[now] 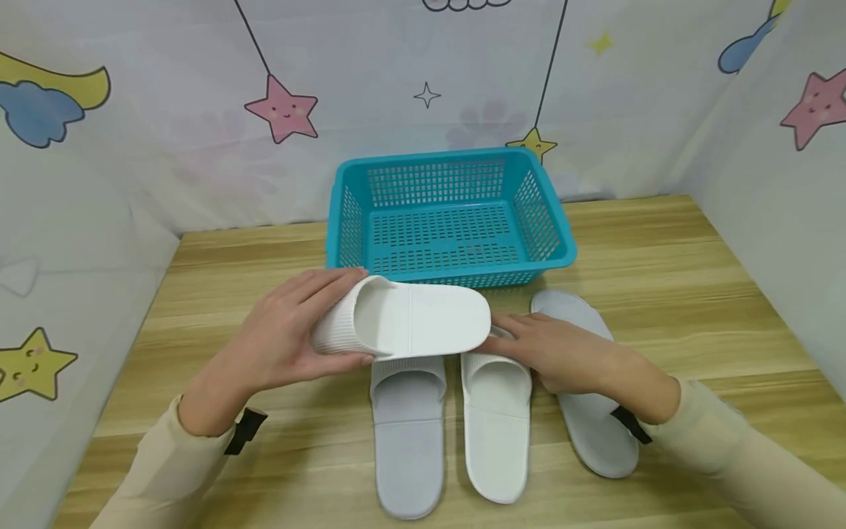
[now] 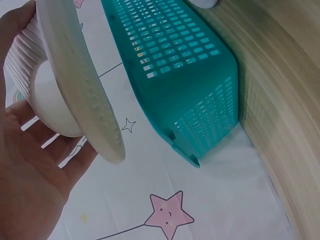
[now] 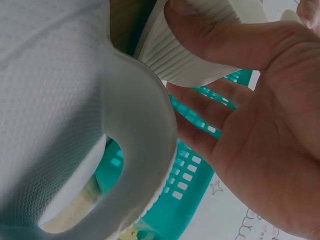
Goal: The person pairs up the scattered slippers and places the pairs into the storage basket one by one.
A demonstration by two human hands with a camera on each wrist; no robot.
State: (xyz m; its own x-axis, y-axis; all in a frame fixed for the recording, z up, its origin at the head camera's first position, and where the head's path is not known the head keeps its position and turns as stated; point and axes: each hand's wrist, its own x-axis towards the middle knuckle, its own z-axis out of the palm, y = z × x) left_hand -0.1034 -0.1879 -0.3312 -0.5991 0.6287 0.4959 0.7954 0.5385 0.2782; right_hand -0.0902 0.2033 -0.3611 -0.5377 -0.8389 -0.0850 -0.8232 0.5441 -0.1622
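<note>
My left hand grips a white slipper by its ribbed toe strap, holding it sideways above the table, sole end toward the right. The left wrist view shows this slipper's sole edge with the fingers round the strap. A second white slipper lies on the table, heel toward me. Around its ribbed strap my right hand has its thumb on one side and fingers on the other. To its left lies a grey slipper. Another grey slipper lies slanted under the right forearm, partly hidden.
Behind the slippers a blue-green plastic basket with holed sides stands on the wooden table, against the back. Nothing lies inside it. A white cloth printed with stars hangs behind and at both sides.
</note>
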